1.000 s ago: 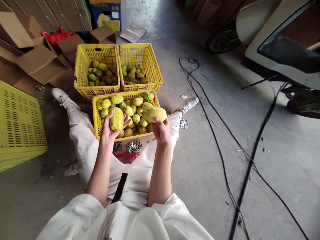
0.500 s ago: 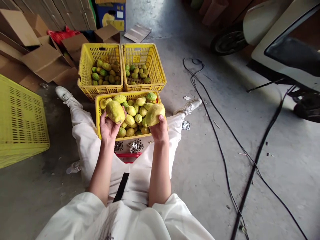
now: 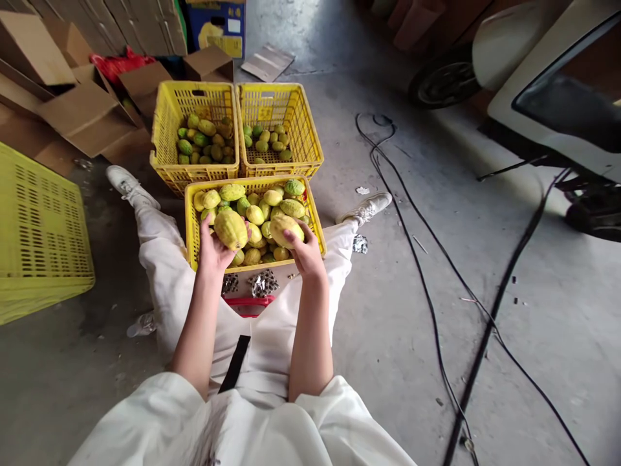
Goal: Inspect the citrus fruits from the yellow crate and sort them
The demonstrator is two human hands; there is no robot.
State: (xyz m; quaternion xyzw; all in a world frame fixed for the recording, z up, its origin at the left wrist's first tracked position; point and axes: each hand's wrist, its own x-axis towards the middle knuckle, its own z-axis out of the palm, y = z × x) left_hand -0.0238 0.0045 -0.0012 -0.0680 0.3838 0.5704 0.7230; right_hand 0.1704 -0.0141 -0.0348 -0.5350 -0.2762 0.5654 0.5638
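Observation:
My left hand [image 3: 214, 249] is closed around a yellow-green, faintly ribbed oval melon [image 3: 231, 230], held up over the near yellow crate [image 3: 317, 226]. In my right hand [image 3: 308, 252] sits a second, paler yellow melon [image 3: 285, 231], with my fingers lying across its upper right side. Both hands are above the crate's near half, a short distance apart. Beneath them, many yellow and green melons [image 3: 255, 214] fill the crate. The melons in my hands hide some of those below.
Behind stand two more yellow crates, left [image 3: 160, 129] and right [image 3: 313, 136], each with smaller green fruit. Cardboard boxes [image 3: 82, 116] lie at the far left, above a tall yellow crate [image 3: 43, 259]. Black cables [image 3: 431, 285] cross the floor near a white vehicle [image 3: 548, 110].
Both hands have moved slightly. The right hand has turned, its fingers now over its melon, which sits lower and further left. The left melon has shifted slightly right and down.

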